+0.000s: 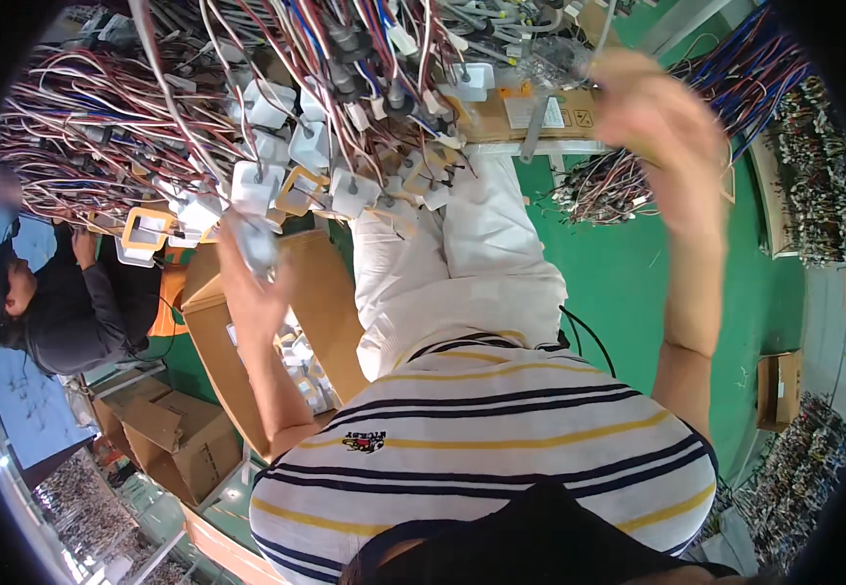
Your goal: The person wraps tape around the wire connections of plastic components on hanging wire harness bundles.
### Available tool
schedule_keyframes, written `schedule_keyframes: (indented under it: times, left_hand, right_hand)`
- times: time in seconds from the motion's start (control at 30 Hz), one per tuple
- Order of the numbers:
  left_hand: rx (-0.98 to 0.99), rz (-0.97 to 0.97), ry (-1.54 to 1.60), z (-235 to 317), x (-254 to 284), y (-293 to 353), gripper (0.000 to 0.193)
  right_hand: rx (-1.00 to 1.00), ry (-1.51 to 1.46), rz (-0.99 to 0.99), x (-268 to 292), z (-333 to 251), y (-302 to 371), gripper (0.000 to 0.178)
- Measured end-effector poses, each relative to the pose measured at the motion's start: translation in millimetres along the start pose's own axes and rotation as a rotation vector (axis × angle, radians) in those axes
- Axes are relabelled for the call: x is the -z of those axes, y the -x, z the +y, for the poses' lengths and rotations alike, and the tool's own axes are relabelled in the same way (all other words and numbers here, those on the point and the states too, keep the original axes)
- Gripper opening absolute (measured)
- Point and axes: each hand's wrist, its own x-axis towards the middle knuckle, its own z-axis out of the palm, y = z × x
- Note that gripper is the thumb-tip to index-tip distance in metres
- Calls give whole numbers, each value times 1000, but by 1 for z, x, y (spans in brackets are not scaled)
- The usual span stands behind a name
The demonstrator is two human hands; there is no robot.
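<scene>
My left hand (255,292) is closed around a pale grey-white plastic housing (259,246), blurred, beside the front of a large heap of cables (101,146). Several white box-shaped housings (257,185) on cord ends hang there, some with yellow-orange frames (148,229). Raised at the far right, my right hand (647,112) is smeared by motion, so its fingers and anything in them cannot be made out. It is close to a crumpled clear plastic wrapping (551,66) and a grey flat metal bar (534,129).
An open cardboard box (210,336) with small white parts stands below my left arm. More cartons (174,429) lie farther left, near a seated person in black (81,302). Blue and red wire bundles (749,73) hang at the far right. Racks of cable ends (813,166) line the right side.
</scene>
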Motion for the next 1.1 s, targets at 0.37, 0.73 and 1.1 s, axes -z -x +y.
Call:
schedule_keyframes:
  times: [0.37, 0.73, 1.1]
  left_hand:
    - [-943, 127, -491, 117, -140, -72, 24]
    - [-395, -37, -33, 68, -135, -8, 82]
    - [394, -497, 1155, 76, -145, 13, 77]
  right_hand:
    - [379, 761, -190, -66, 192, -65, 13]
    - [-59, 762, -80, -69, 94, 44, 10]
    - [-356, -555, -15, -72, 80, 53, 37]
